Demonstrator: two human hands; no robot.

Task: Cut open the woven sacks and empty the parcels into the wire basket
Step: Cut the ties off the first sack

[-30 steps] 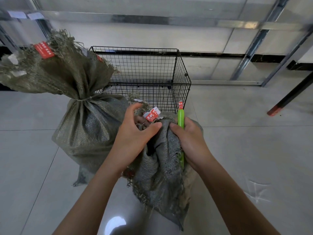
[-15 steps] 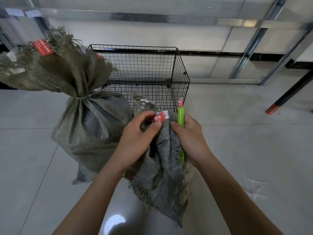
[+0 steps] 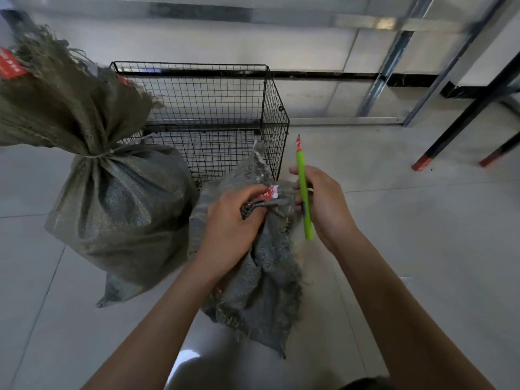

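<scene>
Grey tiled floor (image 3: 408, 220), wire basket (image 3: 275, 114) by the wall with no parcels in it that I can see, one tied sack (image 3: 121, 209) to its left. Since a second ago the right hand (image 3: 323, 201) has let go of the cloth, its grip now wrapped round only the green cutter (image 3: 305, 204), tip up, while the left hand (image 3: 233, 223) bunches the near sack (image 3: 267, 277) in a closed grip at the neck, by the red tag (image 3: 270, 191). Guessing the cut comes next.
</scene>
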